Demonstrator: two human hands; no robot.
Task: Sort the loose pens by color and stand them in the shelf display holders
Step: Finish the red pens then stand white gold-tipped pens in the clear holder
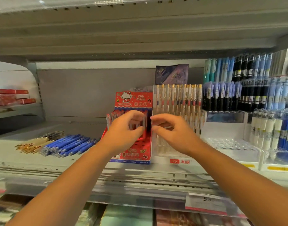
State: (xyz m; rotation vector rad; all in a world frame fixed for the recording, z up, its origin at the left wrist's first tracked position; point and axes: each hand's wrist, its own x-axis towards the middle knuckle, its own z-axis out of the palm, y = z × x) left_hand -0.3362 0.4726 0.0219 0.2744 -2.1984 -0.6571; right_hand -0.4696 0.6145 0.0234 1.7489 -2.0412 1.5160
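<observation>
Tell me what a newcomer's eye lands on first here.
The red Hello Kitty box at shelf centre, where the left hand curls round its clear pens and the right hand hovers beside. Then the loose blue pens lying on the shelf to the left.

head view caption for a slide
Left hand and right hand at the red display box; loose blue pens lie beside.

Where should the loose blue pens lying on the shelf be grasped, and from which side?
Probably across the mid-barrels of the blue pens, from above: they lie flat, packed side by side on the shelf, with gold pens alongside, so only their tops are exposed.
</observation>
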